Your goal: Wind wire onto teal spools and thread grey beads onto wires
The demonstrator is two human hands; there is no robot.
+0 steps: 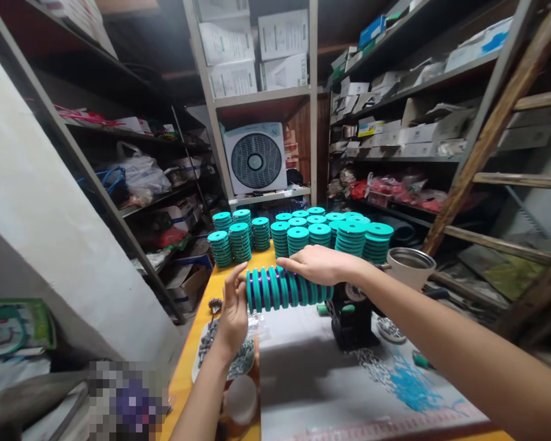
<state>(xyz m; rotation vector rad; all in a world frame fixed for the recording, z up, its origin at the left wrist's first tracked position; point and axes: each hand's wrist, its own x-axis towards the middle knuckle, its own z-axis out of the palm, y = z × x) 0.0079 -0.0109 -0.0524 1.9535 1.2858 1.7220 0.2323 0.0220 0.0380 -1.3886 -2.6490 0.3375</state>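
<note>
A ribbed teal spool (282,291), with purple showing in the grooves between its flanges, lies sideways over the white work surface. At its left end, the curled fingers of my left hand (234,312) grip the end flange. From the right, my right hand (324,264) rests across the spool's top, its fingers bent over the far side and partly hidden. The spool's right end meets a black bench device (353,321) with a dial; how they join is hidden.
Several upright teal ribbed spools (298,236) stand along the back of the yellow table (188,373). A tray of metal parts (206,343) and a round lidded container (241,399) are at left. Metal links (371,367), blue pieces (413,386) and a cup (411,266) lie right.
</note>
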